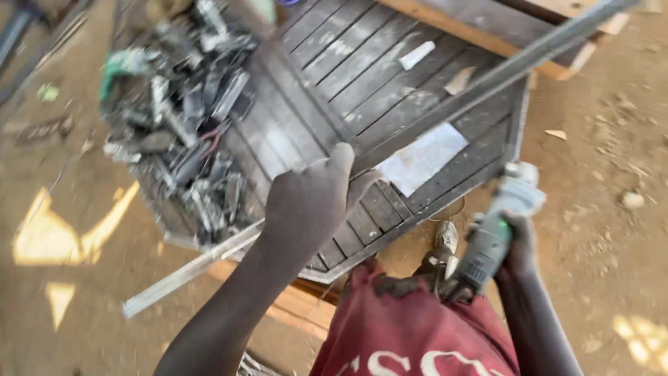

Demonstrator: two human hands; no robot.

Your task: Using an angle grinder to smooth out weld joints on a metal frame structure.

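On the slatted metal panel (390, 76) below me, inventory as follows. Item one: a long grey metal bar (445, 104), lying slantwise across the panel from the upper right edge of view down to the lower left, where its end juts past the panel over the dirt ground (598, 160). Item two: my left hand (309, 202), closed around that bar near the panel's lower edge, thumb raised along it. Item three: my right hand (515, 240), gripping the grey body of an angle grinder (497, 230), held off the panel's right corner above the ground, its head pointing up toward the panel; the disc is too blurred to make out. Item four: a heap of dark metal offcuts (184, 118), piled on the panel's left part, well apart from both hands. Item five: a pale flat sheet (421, 159) resting on the slats just beside the bar. Item six: wooden beams (473, 31) under the panel's far side. Item seven: my red shirt (417, 334), bottom of view.
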